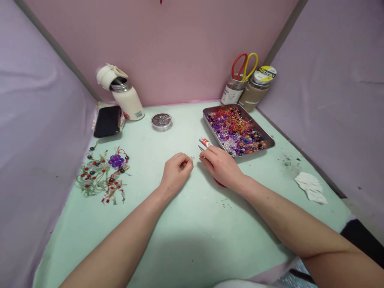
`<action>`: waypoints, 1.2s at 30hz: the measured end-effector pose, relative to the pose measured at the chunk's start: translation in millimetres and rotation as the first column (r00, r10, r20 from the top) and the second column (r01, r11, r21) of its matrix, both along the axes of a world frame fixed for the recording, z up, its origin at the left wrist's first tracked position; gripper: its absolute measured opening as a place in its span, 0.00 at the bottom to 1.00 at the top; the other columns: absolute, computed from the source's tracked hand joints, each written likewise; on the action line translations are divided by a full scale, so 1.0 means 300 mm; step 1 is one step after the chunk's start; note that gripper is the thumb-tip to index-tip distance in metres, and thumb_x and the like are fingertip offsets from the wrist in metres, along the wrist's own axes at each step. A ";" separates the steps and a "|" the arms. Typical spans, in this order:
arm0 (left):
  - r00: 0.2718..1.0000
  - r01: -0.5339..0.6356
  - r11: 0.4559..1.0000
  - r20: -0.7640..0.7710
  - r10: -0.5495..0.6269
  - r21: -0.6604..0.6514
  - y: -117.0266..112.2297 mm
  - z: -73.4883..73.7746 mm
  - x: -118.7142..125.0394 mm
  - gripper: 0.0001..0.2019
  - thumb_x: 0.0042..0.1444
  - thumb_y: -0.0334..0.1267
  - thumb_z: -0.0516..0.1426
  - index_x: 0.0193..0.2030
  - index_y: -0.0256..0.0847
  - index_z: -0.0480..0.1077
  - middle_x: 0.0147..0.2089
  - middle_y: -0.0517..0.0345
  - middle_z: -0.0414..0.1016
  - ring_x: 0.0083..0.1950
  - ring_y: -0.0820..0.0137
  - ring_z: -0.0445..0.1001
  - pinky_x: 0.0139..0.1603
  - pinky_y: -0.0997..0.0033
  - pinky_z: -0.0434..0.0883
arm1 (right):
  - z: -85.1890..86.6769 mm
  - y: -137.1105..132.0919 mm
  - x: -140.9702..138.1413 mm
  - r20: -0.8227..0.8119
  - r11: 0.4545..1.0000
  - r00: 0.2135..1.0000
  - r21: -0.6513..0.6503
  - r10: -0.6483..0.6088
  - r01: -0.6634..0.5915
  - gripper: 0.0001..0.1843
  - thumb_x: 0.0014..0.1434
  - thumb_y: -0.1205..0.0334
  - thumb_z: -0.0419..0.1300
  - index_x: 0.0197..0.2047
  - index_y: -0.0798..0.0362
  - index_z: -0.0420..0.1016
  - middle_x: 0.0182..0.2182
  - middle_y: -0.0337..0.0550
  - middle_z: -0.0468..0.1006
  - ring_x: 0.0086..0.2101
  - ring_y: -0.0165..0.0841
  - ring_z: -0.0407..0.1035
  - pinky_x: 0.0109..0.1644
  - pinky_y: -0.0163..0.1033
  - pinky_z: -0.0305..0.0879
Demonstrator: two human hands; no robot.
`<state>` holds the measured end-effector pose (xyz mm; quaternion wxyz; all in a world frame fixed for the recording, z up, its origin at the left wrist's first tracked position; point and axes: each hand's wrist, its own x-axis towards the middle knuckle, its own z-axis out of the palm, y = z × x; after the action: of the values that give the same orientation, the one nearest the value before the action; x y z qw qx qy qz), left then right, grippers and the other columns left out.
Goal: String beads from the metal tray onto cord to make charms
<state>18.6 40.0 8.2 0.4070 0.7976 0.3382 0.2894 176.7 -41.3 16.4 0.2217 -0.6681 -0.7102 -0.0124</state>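
Observation:
My left hand [176,171] rests on the pale green table [180,224] with its fingers pinched on a small clear bead at its fingertips. My right hand [221,166] lies just to its right, fingers curled over a red-handled tool [205,142] whose tip and red-and-white end stick out towards the metal tray [269,141]. A red part shows under the wrist. The tray holds several purple, clear and dark beads with orange and red cord.
Finished beaded charms [103,174] lie at the left. A black phone [107,121], a white open flask [126,96] and a round thread spool [161,121] stand at the back. Two jars with scissors [245,66] sit back right. A crumpled tissue [311,187] lies right.

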 end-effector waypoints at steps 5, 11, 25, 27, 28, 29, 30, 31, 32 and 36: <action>0.998 -0.055 0.997 0.039 0.057 -0.048 -0.001 0.013 0.002 0.09 0.51 0.33 0.53 0.21 0.40 0.60 0.23 0.64 0.59 0.26 0.75 0.58 0.29 0.73 0.59 | -0.002 -0.001 -0.001 -0.066 0.998 0.998 0.059 -0.009 0.013 0.11 0.63 0.70 0.48 0.44 0.52 0.70 0.40 0.49 0.74 0.43 0.39 0.68 0.47 0.43 0.63; 0.986 -0.138 0.990 0.090 0.140 -0.032 0.001 0.009 -0.003 0.09 0.53 0.34 0.53 0.22 0.40 0.63 0.24 0.64 0.62 0.26 0.75 0.60 0.29 0.73 0.60 | -0.008 -0.006 -0.022 -0.331 0.984 0.943 0.165 -0.004 0.062 0.17 0.62 0.69 0.48 0.55 0.50 0.61 0.55 0.54 0.67 0.42 0.37 0.69 0.48 0.46 0.65; 0.994 -0.023 0.993 0.105 0.010 0.116 -0.022 0.011 -0.004 0.10 0.54 0.31 0.52 0.22 0.41 0.61 0.24 0.63 0.62 0.27 0.75 0.61 0.30 0.73 0.61 | 0.012 0.030 -0.049 -0.951 0.975 -0.261 -0.199 -0.169 0.096 0.15 0.47 0.56 0.68 0.35 0.53 0.71 0.34 0.39 0.74 0.26 0.22 0.63 0.28 0.30 0.60; 0.995 -0.007 0.993 0.103 -0.005 0.117 -0.023 0.007 -0.003 0.09 0.54 0.31 0.52 0.23 0.40 0.61 0.24 0.63 0.62 0.27 0.75 0.61 0.30 0.73 0.61 | 0.017 0.029 -0.046 -0.946 0.975 -0.276 -0.203 -0.173 0.085 0.15 0.46 0.57 0.69 0.33 0.54 0.71 0.32 0.38 0.74 0.26 0.22 0.63 0.28 0.30 0.61; 0.995 0.000 0.993 0.104 -0.012 0.118 -0.023 0.006 -0.003 0.09 0.53 0.30 0.52 0.23 0.40 0.61 0.24 0.63 0.62 0.27 0.75 0.61 0.30 0.73 0.60 | 0.018 0.028 -0.046 -0.947 0.976 -0.273 -0.199 -0.170 0.085 0.14 0.46 0.57 0.69 0.32 0.54 0.71 0.31 0.38 0.73 0.26 0.22 0.62 0.28 0.30 0.60; 0.994 0.004 0.993 0.105 -0.016 0.119 -0.023 0.005 -0.003 0.09 0.53 0.30 0.52 0.23 0.40 0.61 0.24 0.63 0.62 0.27 0.75 0.61 0.30 0.74 0.60 | 0.019 0.027 -0.047 -0.952 0.977 -0.262 -0.191 -0.162 0.090 0.14 0.46 0.57 0.69 0.32 0.53 0.72 0.30 0.37 0.73 0.26 0.22 0.62 0.28 0.30 0.60; 0.994 0.006 0.993 0.106 -0.018 0.117 -0.023 0.006 -0.003 0.09 0.53 0.30 0.53 0.23 0.40 0.61 0.24 0.63 0.62 0.27 0.75 0.61 0.30 0.74 0.60 | 0.020 0.026 -0.049 -0.959 0.979 -0.241 -0.178 -0.150 0.098 0.13 0.46 0.57 0.69 0.31 0.53 0.72 0.30 0.37 0.73 0.26 0.23 0.63 0.28 0.30 0.60; 0.994 0.004 0.994 0.106 -0.016 0.112 -0.023 0.007 -0.002 0.09 0.53 0.30 0.53 0.23 0.40 0.61 0.24 0.63 0.62 0.27 0.75 0.60 0.30 0.74 0.60 | 0.020 0.025 -0.051 -0.968 0.981 -0.210 -0.160 -0.135 0.107 0.13 0.47 0.57 0.68 0.31 0.53 0.72 0.31 0.38 0.73 0.27 0.24 0.63 0.27 0.30 0.60; 0.994 -0.001 0.995 0.107 -0.010 0.103 -0.023 0.009 -0.002 0.09 0.53 0.30 0.53 0.23 0.40 0.62 0.24 0.63 0.62 0.27 0.75 0.60 0.30 0.74 0.60 | 0.019 0.023 -0.053 -0.979 0.984 -0.169 -0.138 -0.117 0.115 0.12 0.48 0.56 0.68 0.32 0.53 0.72 0.32 0.39 0.74 0.28 0.25 0.64 0.27 0.31 0.60; 0.992 -0.032 0.998 0.122 0.026 0.049 -0.023 0.011 0.000 0.09 0.53 0.31 0.53 0.22 0.40 0.61 0.23 0.64 0.61 0.26 0.76 0.60 0.29 0.74 0.59 | 0.011 0.013 -0.059 -0.996 0.990 0.078 -0.034 -0.045 0.133 0.09 0.54 0.55 0.63 0.34 0.51 0.72 0.33 0.39 0.74 0.29 0.26 0.63 0.29 0.33 0.59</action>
<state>18.5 33.1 11.6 0.4023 0.7837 0.3168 0.3517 158.8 -37.5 19.8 0.6640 -0.5343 -0.3299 0.4060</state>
